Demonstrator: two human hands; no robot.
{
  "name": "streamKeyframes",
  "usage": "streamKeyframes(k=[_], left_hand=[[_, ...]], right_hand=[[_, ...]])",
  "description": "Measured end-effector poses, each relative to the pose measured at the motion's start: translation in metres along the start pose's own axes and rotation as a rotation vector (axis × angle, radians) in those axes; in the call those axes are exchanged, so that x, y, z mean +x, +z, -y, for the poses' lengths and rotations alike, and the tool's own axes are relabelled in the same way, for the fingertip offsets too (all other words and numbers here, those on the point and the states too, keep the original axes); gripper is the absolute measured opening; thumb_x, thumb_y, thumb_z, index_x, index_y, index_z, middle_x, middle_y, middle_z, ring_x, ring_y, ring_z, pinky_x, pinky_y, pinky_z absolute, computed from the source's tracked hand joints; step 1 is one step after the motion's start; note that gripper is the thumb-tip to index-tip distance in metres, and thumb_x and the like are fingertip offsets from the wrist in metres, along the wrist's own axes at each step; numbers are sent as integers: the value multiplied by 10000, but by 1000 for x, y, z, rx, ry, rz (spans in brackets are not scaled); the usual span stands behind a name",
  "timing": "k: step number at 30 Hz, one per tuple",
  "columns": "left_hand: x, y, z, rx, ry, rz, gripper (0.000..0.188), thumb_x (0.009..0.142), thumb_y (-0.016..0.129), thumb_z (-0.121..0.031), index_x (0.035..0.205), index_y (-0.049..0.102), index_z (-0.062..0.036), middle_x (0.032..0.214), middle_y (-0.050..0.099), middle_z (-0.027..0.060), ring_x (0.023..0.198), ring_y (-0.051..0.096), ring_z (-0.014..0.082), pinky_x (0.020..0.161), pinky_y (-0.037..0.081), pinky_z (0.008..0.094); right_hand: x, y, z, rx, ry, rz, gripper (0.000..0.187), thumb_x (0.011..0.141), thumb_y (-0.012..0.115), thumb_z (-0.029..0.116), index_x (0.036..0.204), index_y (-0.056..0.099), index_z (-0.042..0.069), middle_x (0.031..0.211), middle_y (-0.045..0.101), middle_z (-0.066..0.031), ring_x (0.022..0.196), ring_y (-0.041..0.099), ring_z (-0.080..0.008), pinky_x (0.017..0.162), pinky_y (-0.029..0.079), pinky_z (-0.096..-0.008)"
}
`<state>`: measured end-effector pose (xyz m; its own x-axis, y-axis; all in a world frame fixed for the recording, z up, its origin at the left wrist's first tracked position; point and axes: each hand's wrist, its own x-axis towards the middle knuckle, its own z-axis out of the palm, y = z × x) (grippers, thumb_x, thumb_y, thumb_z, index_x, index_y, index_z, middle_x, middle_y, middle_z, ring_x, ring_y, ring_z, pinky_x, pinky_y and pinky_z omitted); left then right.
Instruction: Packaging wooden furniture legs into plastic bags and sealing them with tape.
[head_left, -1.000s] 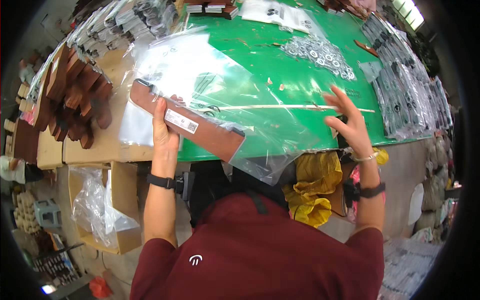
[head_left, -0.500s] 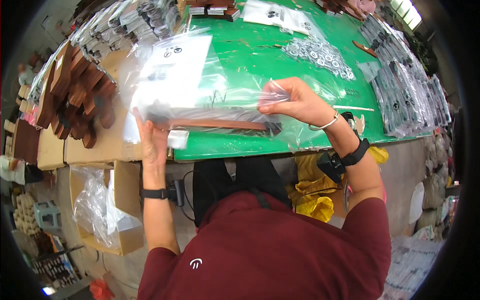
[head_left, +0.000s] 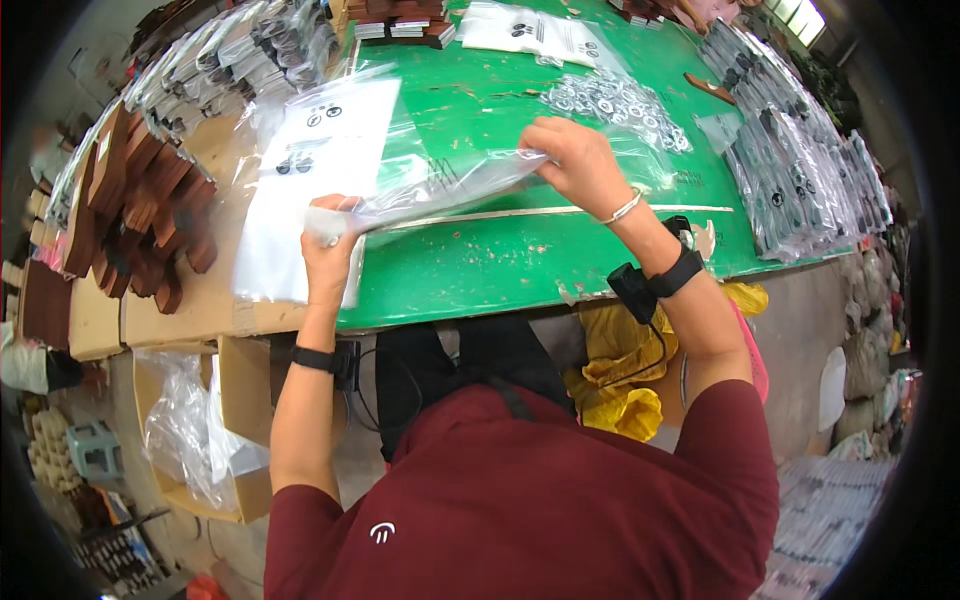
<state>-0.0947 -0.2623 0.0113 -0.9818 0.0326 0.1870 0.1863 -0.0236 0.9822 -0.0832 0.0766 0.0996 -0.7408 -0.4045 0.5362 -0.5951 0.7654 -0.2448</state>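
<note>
A clear plastic bag (head_left: pixel 455 192) is stretched slantwise between my two hands, above the green table (head_left: pixel 480 262). My left hand (head_left: pixel 330 250) is closed on its lower left end. With fingers pinched, my right hand (head_left: pixel 580 168) grips the other end, higher and farther right. The film is creased and shiny, and I cannot make out any wooden piece inside it. Just behind my left hand lies a stack of flat printed plastic bags (head_left: pixel 315 150). A pile of metal rings (head_left: pixel 620 108) sits on the table beyond my right hand.
Brown wooden pieces (head_left: pixel 140 200) are heaped on cardboard at the left. Bagged pieces stand in rows at far left and along the right edge (head_left: pixel 790 185). More bags (head_left: pixel 540 32) lie at the back. Below the table is a cardboard box (head_left: pixel 245 390) holding loose plastic.
My left hand has shifted right and closed on the bag's end; my right hand has risen slightly. The bag now slants, and the brown wooden piece seen along it before no longer shows.
</note>
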Motion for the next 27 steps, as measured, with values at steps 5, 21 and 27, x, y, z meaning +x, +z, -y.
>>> streamKeyframes(k=[5,21,27], left_hand=[[1,10,30,898,587,-27,188,718,655,23,869,644,-89,988,588,82,944,565,286,811,490,347],[-7,13,-98,809,216,789,591,777,697,7,1348,591,-105,1344,602,104,1273,528,326,1066,420,408],[-32,119,-150,-64,76,1218,438,955,584,-184,1355,565,-8,1357,595,156,1287,544,308,1123,361,409]], right_hand=[[-71,42,7,-158,14,97,248,662,635,-27,859,548,95,836,529,-81,858,594,-310,707,521,-405],[-50,-27,-66,751,565,331,412,876,714,336,1197,675,81,1114,711,-153,1061,668,-287,924,508,-386],[-29,30,-229,-303,633,185,490,791,735,136,1267,628,177,1195,670,-131,1075,657,-285,949,521,-398]])
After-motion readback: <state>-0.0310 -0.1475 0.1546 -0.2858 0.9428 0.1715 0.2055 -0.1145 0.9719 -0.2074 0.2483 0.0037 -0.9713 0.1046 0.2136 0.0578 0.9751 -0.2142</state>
